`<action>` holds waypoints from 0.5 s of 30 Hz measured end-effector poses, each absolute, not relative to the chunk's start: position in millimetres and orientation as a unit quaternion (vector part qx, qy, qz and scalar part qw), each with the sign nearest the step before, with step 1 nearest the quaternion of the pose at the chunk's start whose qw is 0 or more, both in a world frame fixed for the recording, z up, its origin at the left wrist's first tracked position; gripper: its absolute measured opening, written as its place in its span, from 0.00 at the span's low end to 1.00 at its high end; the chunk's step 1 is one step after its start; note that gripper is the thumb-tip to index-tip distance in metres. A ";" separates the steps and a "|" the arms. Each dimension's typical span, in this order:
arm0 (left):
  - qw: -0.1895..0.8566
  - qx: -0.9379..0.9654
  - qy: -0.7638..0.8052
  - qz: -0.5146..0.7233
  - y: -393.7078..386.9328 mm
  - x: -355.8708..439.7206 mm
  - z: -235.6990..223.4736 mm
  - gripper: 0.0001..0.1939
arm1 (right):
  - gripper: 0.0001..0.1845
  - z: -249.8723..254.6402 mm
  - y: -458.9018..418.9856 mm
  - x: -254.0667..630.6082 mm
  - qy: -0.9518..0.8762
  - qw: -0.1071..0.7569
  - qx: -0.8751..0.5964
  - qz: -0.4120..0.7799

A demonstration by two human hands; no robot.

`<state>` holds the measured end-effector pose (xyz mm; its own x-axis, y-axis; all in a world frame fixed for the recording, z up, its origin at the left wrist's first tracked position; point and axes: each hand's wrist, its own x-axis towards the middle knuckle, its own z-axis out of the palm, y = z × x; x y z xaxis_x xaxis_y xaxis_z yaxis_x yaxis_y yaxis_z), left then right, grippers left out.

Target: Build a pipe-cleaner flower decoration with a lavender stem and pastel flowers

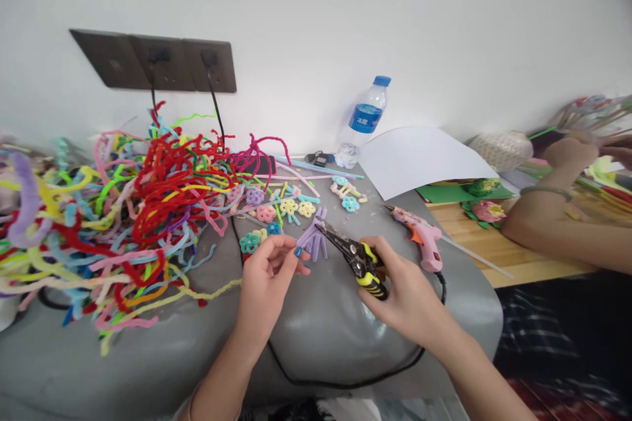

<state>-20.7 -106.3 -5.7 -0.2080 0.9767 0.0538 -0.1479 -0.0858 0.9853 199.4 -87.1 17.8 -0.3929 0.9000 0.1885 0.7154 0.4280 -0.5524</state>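
In my right hand [402, 283] are pliers [353, 252] with black and yellow handles, their jaws pointing up and left. My left hand [271, 279] pinches a purple pipe cleaner piece [309, 233] between thumb and fingertips. The plier tips meet or nearly meet this piece; whether they grip it I cannot tell. Several short purple pieces [320, 250] lie just beneath on the grey surface. Behind my left hand are small pipe cleaner flowers: a teal one [249, 243], a pink one [266, 213] and a yellow one [289, 207].
A tangled heap of coloured pipe cleaners [168, 171] covers the left side. On the right lie a pink glue gun [419, 233] with its cord and white paper [424, 158]. A water bottle [368, 115] stands by the wall. Another person's arm [548, 210] reaches in at far right.
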 end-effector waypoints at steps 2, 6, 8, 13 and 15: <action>0.464 0.425 0.489 0.605 -106.5 -20.7 -5.8 0.08 | 0.20 18.3 -87.8 199.5 -0.810 0.234 -0.496 0.208; 0.466 0.425 0.487 0.605 -106.8 -20.2 -5.1 0.08 | 0.19 19.0 -89.0 200.6 -0.811 0.231 -0.490 0.222; 0.466 0.426 0.485 0.605 -106.9 -19.8 -4.5 0.09 | 0.19 19.4 -89.1 200.7 -0.810 0.227 -0.489 0.231; 0.462 0.434 0.486 0.602 -107.6 -19.4 -4.1 0.09 | 0.16 20.9 -88.7 200.1 -0.808 0.221 -0.488 0.245; 0.459 0.433 0.489 0.602 -107.9 -19.3 -4.3 0.09 | 0.15 21.7 -89.1 200.7 -0.809 0.220 -0.486 0.247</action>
<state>-19.3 -107.9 -4.3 -0.2032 0.9764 0.0726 -0.1282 -0.1001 0.9867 200.7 -89.1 21.7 -0.4307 0.8951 0.1155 0.6780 0.4054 -0.6131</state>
